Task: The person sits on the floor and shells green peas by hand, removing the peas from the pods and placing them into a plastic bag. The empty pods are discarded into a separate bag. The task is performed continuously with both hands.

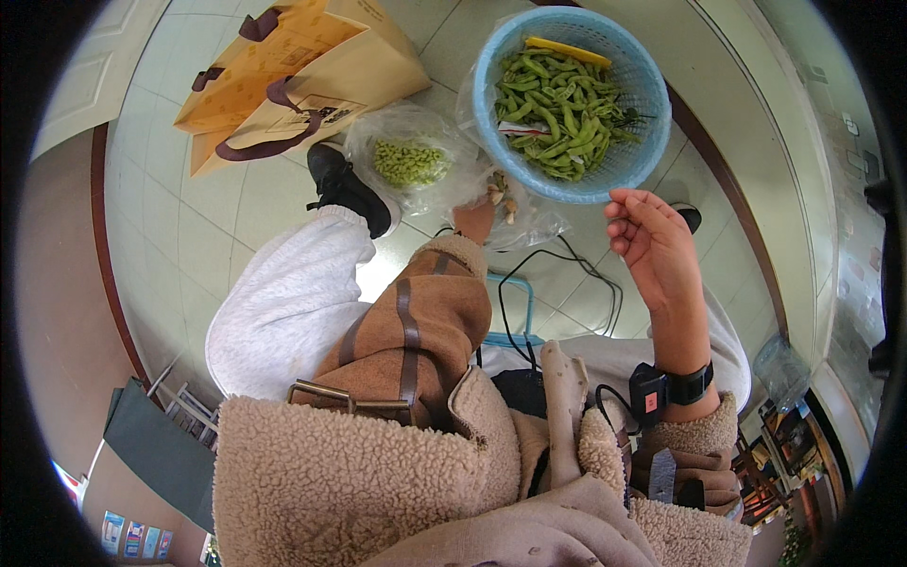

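A blue plastic basket (pixel 571 190) on the tiled floor holds many green soybean pods (pixel 567 113), a yellow strip and a red-and-white scrap. My right hand (pixel 648 234) is raised at the basket's near rim, fingers curled and fingertips close together; whether something small is between them I cannot tell. My left hand (pixel 476 218) reaches down by a clear plastic bag (pixel 538 230) with brownish scraps (pixel 509 202); its fingers are mostly hidden. Left of it, another clear plastic bag (pixel 361 142) lies open around shelled green beans (pixel 411 163).
A paper carrier bag (pixel 382 71) with dark ribbon handles stands at the upper left, beside my black shoe (pixel 347 184). A black cable (pixel 588 266) loops over the floor near a light-blue frame (pixel 530 305) between my legs. A cream panel curves along the right.
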### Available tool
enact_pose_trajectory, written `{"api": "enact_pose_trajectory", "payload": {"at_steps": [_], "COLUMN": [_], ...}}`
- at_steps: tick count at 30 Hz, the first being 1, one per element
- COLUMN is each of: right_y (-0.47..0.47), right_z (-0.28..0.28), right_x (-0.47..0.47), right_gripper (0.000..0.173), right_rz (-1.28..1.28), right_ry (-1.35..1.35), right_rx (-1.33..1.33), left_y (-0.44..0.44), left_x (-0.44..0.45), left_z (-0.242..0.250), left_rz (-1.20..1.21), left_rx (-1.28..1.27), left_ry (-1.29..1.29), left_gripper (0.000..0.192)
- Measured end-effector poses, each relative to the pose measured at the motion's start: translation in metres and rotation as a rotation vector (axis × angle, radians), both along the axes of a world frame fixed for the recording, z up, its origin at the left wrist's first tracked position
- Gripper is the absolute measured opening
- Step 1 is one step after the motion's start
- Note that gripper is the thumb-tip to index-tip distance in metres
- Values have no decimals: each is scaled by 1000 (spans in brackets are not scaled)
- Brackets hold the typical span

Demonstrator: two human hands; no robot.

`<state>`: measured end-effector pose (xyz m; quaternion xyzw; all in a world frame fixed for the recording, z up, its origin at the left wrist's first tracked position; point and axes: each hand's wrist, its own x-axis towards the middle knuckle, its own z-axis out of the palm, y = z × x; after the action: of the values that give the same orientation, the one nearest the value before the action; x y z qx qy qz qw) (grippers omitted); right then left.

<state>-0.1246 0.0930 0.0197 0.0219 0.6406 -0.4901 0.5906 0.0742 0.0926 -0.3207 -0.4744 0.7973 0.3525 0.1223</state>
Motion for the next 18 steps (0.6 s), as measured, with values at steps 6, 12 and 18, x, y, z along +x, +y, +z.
{"api": "enact_pose_trajectory", "payload": {"at_steps": [6,12,18], "right_y": [0,0,1], "right_z": [1,0,1], "right_x": [0,0,-1], "right_gripper": [18,18,18], "right_rz": [2,-2,-1], "right_ry": [7,-7,4], "right_rx": [-2,-16,2], "left_y": [-10,-7,-2], "left_x": [-3,-13,-38], "left_z": [14,-38,-69], "left_rz": [24,1,74], "left_rx": [143,-291,-198], "left_ry": [-44,357,391], "left_gripper": [26,31,32]}}
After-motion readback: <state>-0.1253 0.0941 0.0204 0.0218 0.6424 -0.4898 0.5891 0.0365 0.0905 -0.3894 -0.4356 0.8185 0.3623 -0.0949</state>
